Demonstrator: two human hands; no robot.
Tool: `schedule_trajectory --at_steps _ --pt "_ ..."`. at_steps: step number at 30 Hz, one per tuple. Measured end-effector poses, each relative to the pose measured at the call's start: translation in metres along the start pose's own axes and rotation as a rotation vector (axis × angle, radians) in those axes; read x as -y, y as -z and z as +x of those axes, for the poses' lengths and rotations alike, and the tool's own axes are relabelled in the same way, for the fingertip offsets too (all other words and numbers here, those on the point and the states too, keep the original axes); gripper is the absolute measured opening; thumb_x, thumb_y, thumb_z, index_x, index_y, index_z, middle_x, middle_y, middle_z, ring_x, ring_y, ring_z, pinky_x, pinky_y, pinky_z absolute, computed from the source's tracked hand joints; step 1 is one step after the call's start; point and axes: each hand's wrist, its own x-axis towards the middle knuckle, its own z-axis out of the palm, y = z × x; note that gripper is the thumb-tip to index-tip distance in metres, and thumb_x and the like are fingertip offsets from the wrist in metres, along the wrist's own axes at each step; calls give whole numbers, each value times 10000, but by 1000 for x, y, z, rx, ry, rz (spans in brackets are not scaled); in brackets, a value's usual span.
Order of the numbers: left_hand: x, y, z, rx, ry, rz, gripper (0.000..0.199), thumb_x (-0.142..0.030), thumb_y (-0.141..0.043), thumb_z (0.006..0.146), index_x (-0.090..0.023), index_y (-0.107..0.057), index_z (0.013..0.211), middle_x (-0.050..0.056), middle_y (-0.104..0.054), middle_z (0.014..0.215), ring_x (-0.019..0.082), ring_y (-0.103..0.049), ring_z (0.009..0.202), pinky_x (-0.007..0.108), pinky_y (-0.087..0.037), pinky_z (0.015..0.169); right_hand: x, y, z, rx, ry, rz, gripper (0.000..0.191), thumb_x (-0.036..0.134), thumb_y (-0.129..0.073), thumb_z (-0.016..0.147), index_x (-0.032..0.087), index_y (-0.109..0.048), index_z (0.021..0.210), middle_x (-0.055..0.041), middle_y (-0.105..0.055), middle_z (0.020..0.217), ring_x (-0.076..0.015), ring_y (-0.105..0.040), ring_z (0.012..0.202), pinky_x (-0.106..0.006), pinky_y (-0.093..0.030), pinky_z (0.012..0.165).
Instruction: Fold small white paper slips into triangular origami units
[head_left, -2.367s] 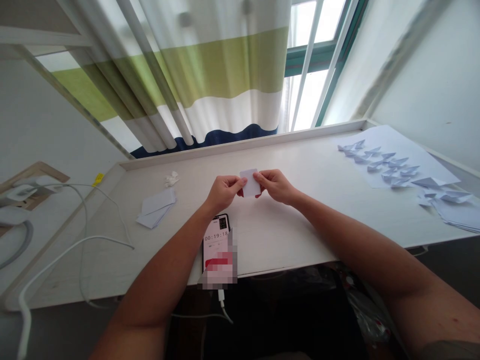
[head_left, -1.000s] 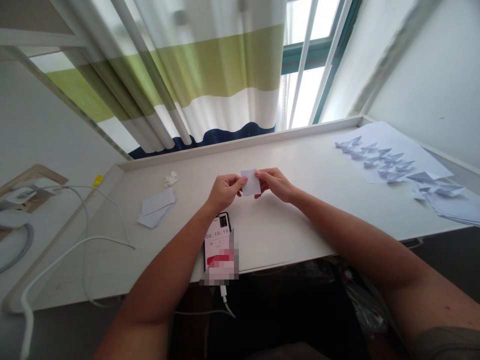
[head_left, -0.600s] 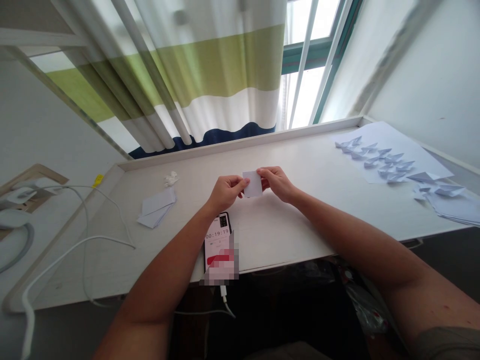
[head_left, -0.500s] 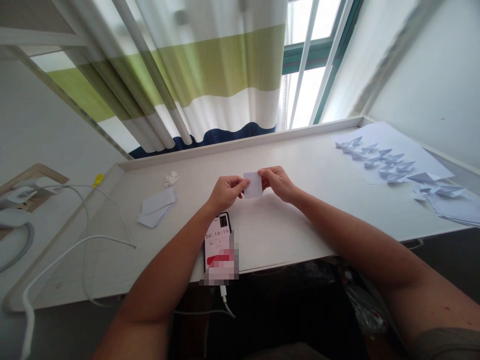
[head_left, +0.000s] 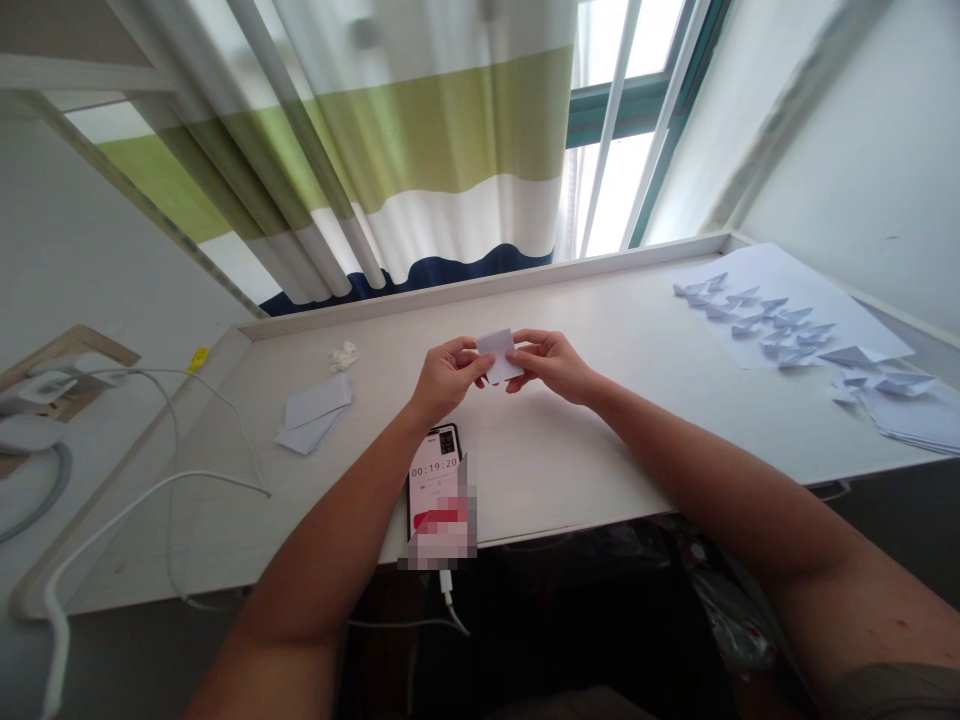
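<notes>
A small white paper square (head_left: 496, 350) is held up above the desk between both hands. My left hand (head_left: 454, 372) pinches its lower left part, thumb on the front face. On the other side my right hand (head_left: 546, 362) grips the lower right part, its thumb also on the front. The fingers behind the paper are partly hidden. Just below my left hand a phone (head_left: 433, 480) showing a running timer lies on the desk.
White paper sheets (head_left: 315, 412) and a crumpled white piece (head_left: 343, 356) lie at the left. Several folded paper shapes (head_left: 787, 318) stand on a large sheet at the right, near a paper stack (head_left: 911, 415). White cables (head_left: 172, 480) cross the desk's left side.
The paper square has tilted and moved slightly up and left. My right hand's thumb has shifted from its upper right corner down to its lower right part.
</notes>
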Motion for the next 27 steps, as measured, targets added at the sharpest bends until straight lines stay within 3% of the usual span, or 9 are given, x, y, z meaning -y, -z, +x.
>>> schedule_trajectory --at_steps 6,8,14,19,24,27 --pt "1 3 0 -25 -13 -66 161 -323 -807 797 -194 -843 885 54 -799 852 166 -704 748 322 -597 698 8 2 -1 32 -81 118 282 378 -878 856 165 -772 1008 -50 -819 813 -208 -818 708 -374 -711 760" --pt "-1 4 -1 -21 -4 -52 159 -268 -743 795 -190 -861 866 66 -812 877 164 -693 739 339 -608 731 8 2 -2 46 -103 137 239 368 -835 887 154 -757 957 -56 -802 794 -216 -824 730 -379 -712 786" --pt "-7 2 -4 -11 -17 45 193 -348 -800 840 -163 -838 798 68 -781 786 170 -687 751 322 -582 741 4 -1 -2 58 -70 53 440 484 -994 762 178 -709 898 -36 -816 842 -175 -789 719 -341 -695 749" --pt "-5 1 -3 1 -11 13 281 -368 -913 767 -159 -819 930 31 -761 776 145 -674 698 302 -577 699 1 2 -1 55 -72 1 536 531 -991 772 184 -726 1083 -52 -833 851 -183 -796 695 -356 -698 744" --pt "3 4 0 -14 29 -11 343 -409 -929 779 -137 -825 961 64 -793 853 149 -690 719 308 -587 700 1 3 0 18 -76 -13 477 581 -905 862 159 -766 1036 -59 -804 829 -197 -807 728 -378 -708 781" --pt "6 6 1 -29 27 -8 389 -444 -938 785 -142 -846 1011 72 -807 886 157 -700 749 315 -590 716 1 3 0 23 -63 -7 353 436 -901 862 176 -781 1069 -43 -801 866 -208 -819 771 -392 -707 816"
